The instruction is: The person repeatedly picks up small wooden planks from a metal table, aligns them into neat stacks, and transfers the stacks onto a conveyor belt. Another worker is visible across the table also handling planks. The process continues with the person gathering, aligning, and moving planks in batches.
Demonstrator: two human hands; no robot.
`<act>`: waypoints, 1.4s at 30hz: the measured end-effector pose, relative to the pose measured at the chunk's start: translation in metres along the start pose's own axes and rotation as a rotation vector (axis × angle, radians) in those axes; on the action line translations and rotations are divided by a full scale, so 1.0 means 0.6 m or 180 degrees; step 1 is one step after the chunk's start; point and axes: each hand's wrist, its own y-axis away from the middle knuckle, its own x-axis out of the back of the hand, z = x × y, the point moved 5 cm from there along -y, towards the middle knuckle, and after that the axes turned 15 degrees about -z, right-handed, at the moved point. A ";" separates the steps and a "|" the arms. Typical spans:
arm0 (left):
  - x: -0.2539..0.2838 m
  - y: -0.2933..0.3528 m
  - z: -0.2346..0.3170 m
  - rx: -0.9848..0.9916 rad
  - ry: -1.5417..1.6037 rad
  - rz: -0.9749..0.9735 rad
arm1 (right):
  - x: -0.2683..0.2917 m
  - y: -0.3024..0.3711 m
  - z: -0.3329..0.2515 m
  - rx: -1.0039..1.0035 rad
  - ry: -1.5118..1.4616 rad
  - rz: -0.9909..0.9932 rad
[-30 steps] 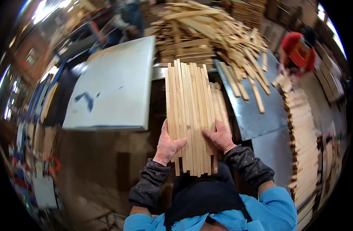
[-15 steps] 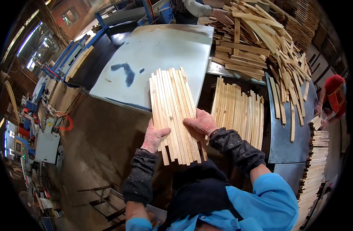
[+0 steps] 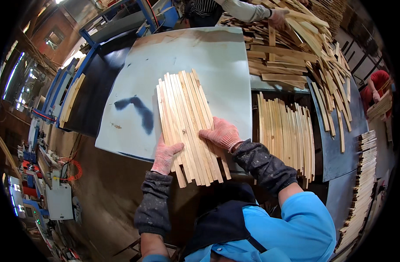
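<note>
A bundle of narrow, pale wooden strips [image 3: 186,126] lies side by side between my two gloved hands, its ends uneven. My left hand [image 3: 166,153] grips the bundle's left edge near its lower end, thumb laid over the top. From the right side my right hand [image 3: 224,133] clasps the same strips, its thumb also across them. The far part of the bundle is over the pale tabletop [image 3: 195,52], which has a dark stain; whether it touches cannot be made out. Fingers beneath the strips are hidden.
Right of the table stands a stack of similar strips [image 3: 285,131]. Loose boards [image 3: 287,56] are heaped at the far right, where a co-worker's gloved hand [image 3: 278,19] reaches. Another person in red [image 3: 378,87] holds strips beyond a long stack [image 3: 361,174]. Machinery [image 3: 60,201] lines the left.
My hands and the strip bundle have shifted slightly left against the view, further over the table. The far co-worker's hand has moved right over the heap, and the person in red has lifted strips.
</note>
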 end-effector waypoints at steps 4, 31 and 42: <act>0.057 -0.043 0.022 -0.0141 0.0203 -0.0142 | -0.008 -0.062 -0.036 -0.0026 0.0023 0.0071; 0.290 -0.027 0.038 -0.0106 0.0088 -0.0292 | -0.256 -0.117 -0.283 0.0104 0.3311 -0.0063; 0.285 -0.031 0.039 -0.0224 0.0050 -0.0365 | -0.252 -0.145 -0.287 0.0477 0.3334 0.0614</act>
